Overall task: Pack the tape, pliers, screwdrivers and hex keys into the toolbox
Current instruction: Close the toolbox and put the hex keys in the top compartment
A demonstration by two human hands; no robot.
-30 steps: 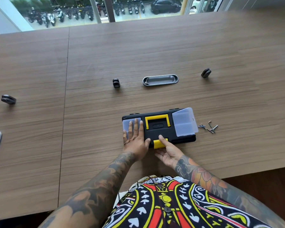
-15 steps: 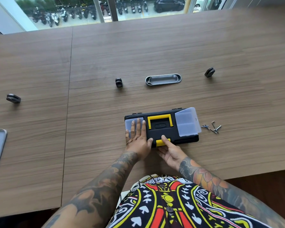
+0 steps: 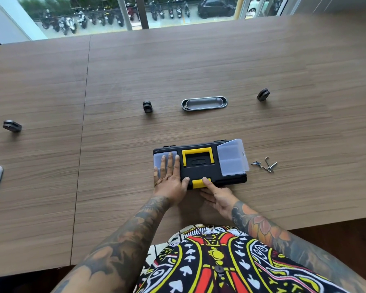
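On the wooden surface (image 3: 199,70) the toolbox (image 3: 199,163) sits shut in front of me. My left hand (image 3: 169,178) lies flat, fingers straight, pinning its left end. My right hand (image 3: 218,195) grips nothing, one digit pressing the yellow latch (image 3: 197,183). I should hold the box down firmly so it can't slide. The hex keys (image 3: 264,164) lie loose just right of it.

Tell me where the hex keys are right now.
Head view: the hex keys lie loose on the table, just right of the toolbox, nearest its clear right-hand lid.
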